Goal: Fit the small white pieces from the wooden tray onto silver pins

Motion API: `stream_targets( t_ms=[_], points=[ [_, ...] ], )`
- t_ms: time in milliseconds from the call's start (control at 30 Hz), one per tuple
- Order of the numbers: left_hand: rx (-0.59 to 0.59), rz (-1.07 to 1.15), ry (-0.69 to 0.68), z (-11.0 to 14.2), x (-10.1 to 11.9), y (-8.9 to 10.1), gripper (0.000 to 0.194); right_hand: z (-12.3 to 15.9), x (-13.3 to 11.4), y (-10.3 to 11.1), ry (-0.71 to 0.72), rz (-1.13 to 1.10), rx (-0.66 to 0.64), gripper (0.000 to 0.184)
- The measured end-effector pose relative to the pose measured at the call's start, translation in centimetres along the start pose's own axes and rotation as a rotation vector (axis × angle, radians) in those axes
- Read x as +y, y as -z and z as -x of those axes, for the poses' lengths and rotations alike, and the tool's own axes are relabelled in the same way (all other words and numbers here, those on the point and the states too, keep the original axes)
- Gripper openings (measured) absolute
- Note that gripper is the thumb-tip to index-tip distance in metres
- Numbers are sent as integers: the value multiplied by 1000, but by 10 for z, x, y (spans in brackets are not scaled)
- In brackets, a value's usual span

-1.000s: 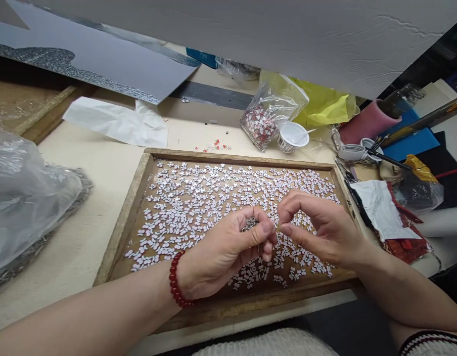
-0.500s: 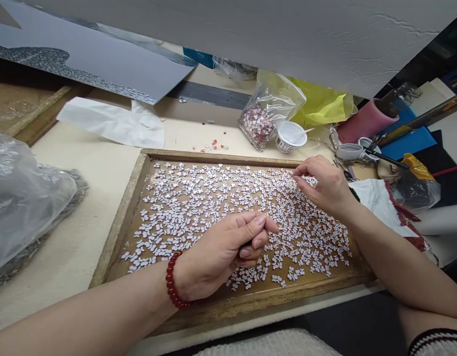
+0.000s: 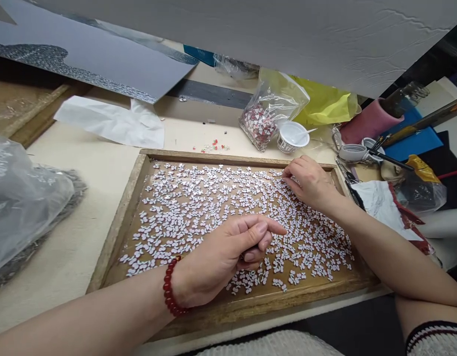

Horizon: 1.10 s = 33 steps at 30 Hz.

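A shallow wooden tray (image 3: 117, 227) holds many small white cherry-shaped pieces (image 3: 184, 207) spread in a loose layer. My left hand (image 3: 238, 249), with a red bead bracelet (image 3: 169, 289) at the wrist, hovers over the tray's near middle. Its thumb presses on curled fingers while the index finger points right; whatever lies inside the curl is hidden. Toward the far right of the tray, my right hand (image 3: 310, 180) is down among the pieces, thumb and fingertips drawn together in a pinch. Whether a piece sits between those fingertips I cannot make out.
Behind the tray lie several tiny red-and-clear bits (image 3: 215, 145), a clear bag of red and white pieces (image 3: 260, 118) and a white cup (image 3: 293, 137) with a spoon. A plastic bag (image 3: 24, 198) is at left, white paper (image 3: 110, 121) behind. Tools crowd the right.
My right hand has shifted slightly left and lower over the pieces. On my left hand the index finger has stretched further out to the right.
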<state>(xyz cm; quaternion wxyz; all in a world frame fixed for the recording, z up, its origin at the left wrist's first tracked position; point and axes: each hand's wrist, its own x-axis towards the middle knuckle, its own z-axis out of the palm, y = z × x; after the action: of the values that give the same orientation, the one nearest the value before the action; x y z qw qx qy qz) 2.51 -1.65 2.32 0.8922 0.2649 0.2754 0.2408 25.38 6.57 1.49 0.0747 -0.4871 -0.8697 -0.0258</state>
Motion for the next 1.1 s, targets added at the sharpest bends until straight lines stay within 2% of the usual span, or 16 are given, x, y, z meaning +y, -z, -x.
stream_targets(
  t_ms=[200,433,567,867,967,1100],
  points=[
    [0,60,31,1,1,-2,12,-2,-1,-3,21,-12,9,11],
    [-31,19,76,1,1,0,31,-2,-1,-6,19,-43,28,11],
    [-24,-41,77,1,1,1,34,-2,-1,-5,12,-63,14,11],
    [-44,-41,40,1,0,-1,18,-2,-1,-7,2,-78,25,11],
    [-48,2,34,1,0,-2,16,-2,1,-5,-2,-65,13,9],
    [-41,14,49,1,1,-2,26,2,-1,7,7,-87,32,7]
  ],
)
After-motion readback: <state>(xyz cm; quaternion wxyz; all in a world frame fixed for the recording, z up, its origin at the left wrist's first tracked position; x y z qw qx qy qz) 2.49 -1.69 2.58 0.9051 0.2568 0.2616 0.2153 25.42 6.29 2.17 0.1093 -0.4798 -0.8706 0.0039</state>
